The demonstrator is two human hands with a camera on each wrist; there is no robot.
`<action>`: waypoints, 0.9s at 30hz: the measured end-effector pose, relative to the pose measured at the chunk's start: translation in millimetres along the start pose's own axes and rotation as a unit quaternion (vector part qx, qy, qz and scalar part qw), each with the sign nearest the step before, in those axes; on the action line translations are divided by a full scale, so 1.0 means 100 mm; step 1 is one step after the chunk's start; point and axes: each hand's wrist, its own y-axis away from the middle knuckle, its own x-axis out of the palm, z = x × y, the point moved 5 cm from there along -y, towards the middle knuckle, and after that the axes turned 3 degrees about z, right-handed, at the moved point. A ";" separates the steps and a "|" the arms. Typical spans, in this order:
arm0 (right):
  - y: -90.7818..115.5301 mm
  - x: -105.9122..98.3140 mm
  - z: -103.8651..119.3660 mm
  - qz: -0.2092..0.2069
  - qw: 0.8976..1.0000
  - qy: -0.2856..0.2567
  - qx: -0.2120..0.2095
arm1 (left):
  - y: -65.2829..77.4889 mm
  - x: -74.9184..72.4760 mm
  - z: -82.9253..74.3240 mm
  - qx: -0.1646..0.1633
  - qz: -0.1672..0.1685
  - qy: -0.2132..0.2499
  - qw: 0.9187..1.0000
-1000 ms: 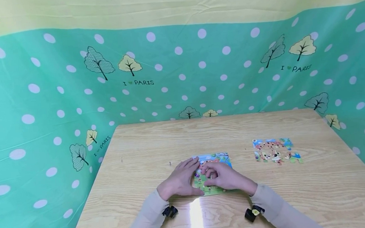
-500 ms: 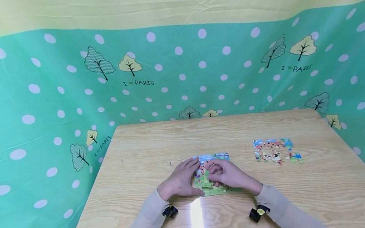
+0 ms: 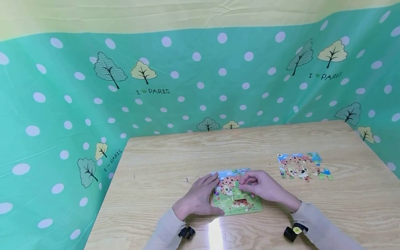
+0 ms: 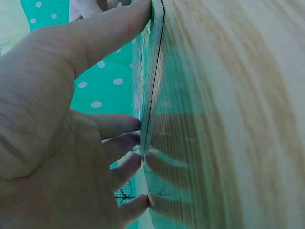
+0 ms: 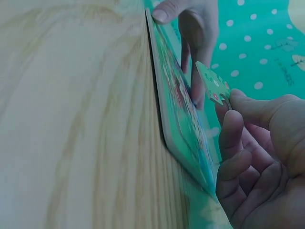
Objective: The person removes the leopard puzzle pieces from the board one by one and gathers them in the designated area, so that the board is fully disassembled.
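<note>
A green jigsaw puzzle piece [image 5: 213, 83] with small flowers is pinched between the thumb and fingers of my right hand [image 3: 263, 186]. In the head view it overlaps the middle of a thin puzzle board [image 3: 226, 210], which shows a spotted leopard on green grass under a blue sky. My left hand [image 3: 199, 197] rests at the board's left side. Its thumb lies on the near left corner, and its fingertips [image 4: 131, 164] touch the board's edge in the left wrist view.
Partly joined puzzle pieces [image 3: 293, 160] with another leopard picture lie on the wooden table [image 3: 160, 158] to the right. A green dotted cloth [image 3: 197, 73] hangs behind and beside the table. A tiny dark speck [image 3: 187, 179] lies left of the board.
My right hand has drawn back to the right from the board's middle, with the green piece now showing in its fingers. More of the leopard picture is uncovered. The left hand stays put.
</note>
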 end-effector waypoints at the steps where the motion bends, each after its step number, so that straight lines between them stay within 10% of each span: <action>1: 0.01 -0.02 -0.01 -0.003 1.000 0.005 0.000 | 0.00 0.00 0.00 -0.001 0.000 -0.001 1.000; 27: 0.30 -0.51 -0.31 -0.057 0.997 0.029 0.046 | 0.01 0.01 0.01 -0.005 0.000 -0.002 1.000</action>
